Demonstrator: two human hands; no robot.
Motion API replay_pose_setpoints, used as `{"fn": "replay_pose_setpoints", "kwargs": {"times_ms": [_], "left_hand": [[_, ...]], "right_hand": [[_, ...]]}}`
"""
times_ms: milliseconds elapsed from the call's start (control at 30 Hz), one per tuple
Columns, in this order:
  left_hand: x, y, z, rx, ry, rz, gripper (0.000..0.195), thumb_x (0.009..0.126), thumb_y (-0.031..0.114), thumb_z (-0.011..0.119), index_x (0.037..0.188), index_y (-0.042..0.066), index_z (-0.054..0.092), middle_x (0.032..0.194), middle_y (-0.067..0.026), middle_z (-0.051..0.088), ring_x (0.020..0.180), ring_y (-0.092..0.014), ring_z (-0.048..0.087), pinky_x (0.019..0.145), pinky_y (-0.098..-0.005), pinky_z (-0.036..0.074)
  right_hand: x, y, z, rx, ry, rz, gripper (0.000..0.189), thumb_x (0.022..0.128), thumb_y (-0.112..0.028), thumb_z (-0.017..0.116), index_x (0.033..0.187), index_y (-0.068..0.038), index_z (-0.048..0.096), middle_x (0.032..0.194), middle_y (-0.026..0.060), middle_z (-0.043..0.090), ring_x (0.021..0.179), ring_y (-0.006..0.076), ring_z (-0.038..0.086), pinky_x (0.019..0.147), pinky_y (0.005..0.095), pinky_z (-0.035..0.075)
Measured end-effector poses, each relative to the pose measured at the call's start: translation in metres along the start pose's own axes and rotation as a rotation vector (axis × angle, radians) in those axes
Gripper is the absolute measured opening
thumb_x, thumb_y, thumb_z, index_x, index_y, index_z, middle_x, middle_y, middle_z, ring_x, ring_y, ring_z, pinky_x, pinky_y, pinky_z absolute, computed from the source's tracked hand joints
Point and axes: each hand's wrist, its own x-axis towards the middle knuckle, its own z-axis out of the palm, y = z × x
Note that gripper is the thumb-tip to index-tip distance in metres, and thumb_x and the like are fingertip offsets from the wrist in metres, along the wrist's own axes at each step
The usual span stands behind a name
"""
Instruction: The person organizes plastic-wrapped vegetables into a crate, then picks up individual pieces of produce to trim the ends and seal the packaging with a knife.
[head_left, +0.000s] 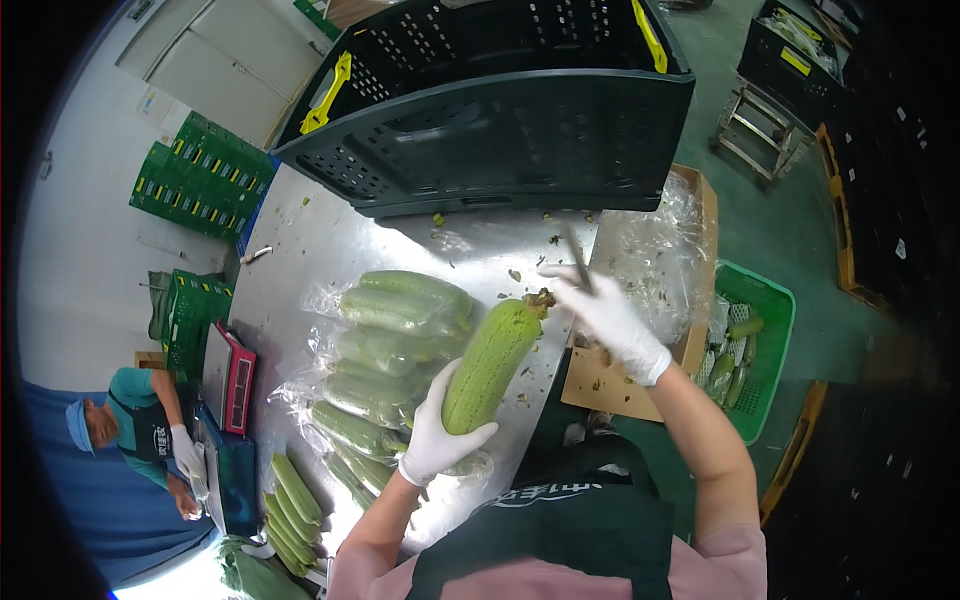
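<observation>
My left hand (448, 439), in a white glove, grips the lower end of a large green luffa gourd (491, 367). The gourd tilts up to the right, its brown, withered blossom end (538, 301) near my right hand. A knife (576, 255), blurred, is held in my gloved right hand (611, 315) just above and right of that end. To the left, several luffas packed in clear plastic bags (382, 352) lie in a row on the metal table (292, 240). Loose unwrapped luffas (292, 514) lie at its lower left.
A tall black crate (495, 142) with yellow handles stands on the far side. Right of the table are a plastic-lined cardboard box (705, 247) and a green basket (784, 330) holding gourds. A second knife (256, 255), a red scale (238, 382) and a co-worker (139, 427) are at left.
</observation>
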Motion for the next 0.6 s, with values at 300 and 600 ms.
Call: {"fn": "replay_pose_setpoints", "kwargs": {"times_ms": [300,600], "left_hand": [[0.008,0.007,-0.005,-0.194,-0.152,0.008,0.084,0.065,0.013,0.078,0.135,-0.002,0.035,0.126,-0.0156,0.05,0.115,-0.021,0.049,0.099,-0.0328,0.037],[0.014,0.019,-0.006,0.219,-0.08,0.235,0.081,0.064,0.014,0.077,0.133,0.001,0.038,0.119,-0.0175,0.055,0.108,-0.025,0.056,0.092,-0.033,0.043]], "right_hand": [[-0.02,-0.021,-0.002,0.093,-0.156,-0.099,0.015,0.087,-0.016,0.06,0.094,-0.003,0.062,0.06,-0.0028,0.049,0.045,0.0033,0.043,0.04,0.0183,0.03],[-0.027,-0.012,-0.004,0.466,-0.12,0.012,0.024,0.092,-0.026,0.053,0.088,-0.002,0.058,0.06,0.0002,0.052,0.043,0.0063,0.043,0.041,0.0194,0.032]]}}
